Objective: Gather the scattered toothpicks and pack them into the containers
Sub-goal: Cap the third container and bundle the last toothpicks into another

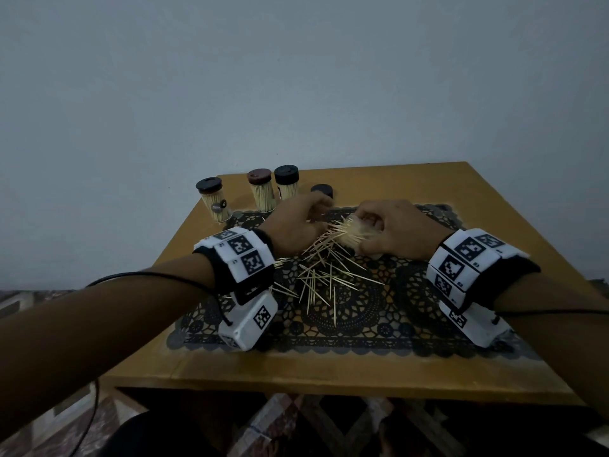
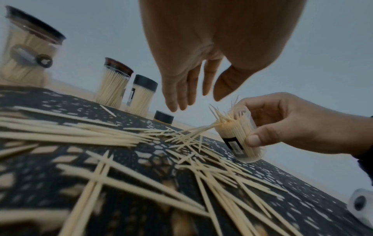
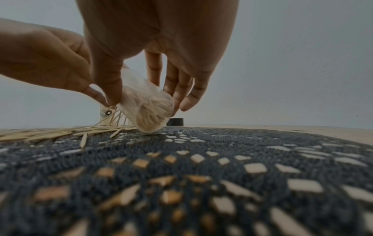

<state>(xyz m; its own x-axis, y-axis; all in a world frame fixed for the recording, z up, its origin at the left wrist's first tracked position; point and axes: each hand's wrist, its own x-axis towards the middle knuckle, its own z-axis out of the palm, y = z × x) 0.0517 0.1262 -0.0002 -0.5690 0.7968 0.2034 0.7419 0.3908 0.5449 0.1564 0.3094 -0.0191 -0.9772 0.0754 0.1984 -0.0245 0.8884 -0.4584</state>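
Scattered toothpicks (image 1: 319, 278) lie across a black lace mat (image 1: 379, 318) in front of both hands. My right hand (image 1: 389, 232) grips a clear open container (image 1: 357, 235), tilted to the left with its base edge on the mat. It is packed with toothpicks, and several stick out of its mouth in a fan. The left wrist view shows this container (image 2: 238, 135) between thumb and fingers; in the right wrist view its round base (image 3: 151, 118) faces the camera. My left hand (image 1: 296, 222) hovers beside the container's mouth, fingers (image 2: 181, 95) straight and relaxed, holding nothing.
Three capped containers full of toothpicks stand along the mat's far left edge: black lid (image 1: 214, 202), brown lid (image 1: 262, 192), black lid (image 1: 287, 184). A loose black lid (image 1: 322, 190) sits just behind my left hand. The wooden table (image 1: 329, 374) ends near a grey wall.
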